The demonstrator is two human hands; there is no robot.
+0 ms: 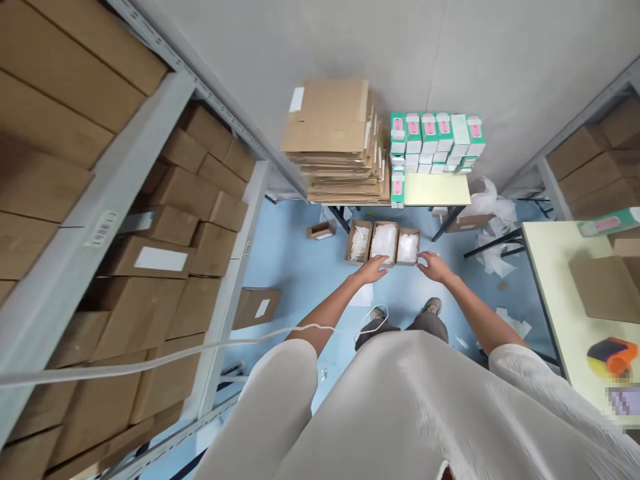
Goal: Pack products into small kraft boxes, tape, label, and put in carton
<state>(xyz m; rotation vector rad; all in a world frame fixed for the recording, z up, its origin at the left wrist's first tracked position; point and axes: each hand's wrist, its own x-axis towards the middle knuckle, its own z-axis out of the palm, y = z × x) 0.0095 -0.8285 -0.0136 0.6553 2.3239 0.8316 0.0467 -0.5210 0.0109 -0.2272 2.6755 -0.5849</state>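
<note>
Three small open cardboard boxes stand side by side on the blue floor: a left box, a middle box and a right box, each with white wrapped contents. At the near edge of the middle box is my left hand, its fingers apart and nothing visible in them. My right hand is beside the near right corner of the right box, fingers apart and holding nothing. Whether either hand touches a box cannot be made out.
Flattened cartons and green-white boxes are stacked on a table ahead. Shelves of cartons stand left. A side table is at right. A white cable crosses the left side.
</note>
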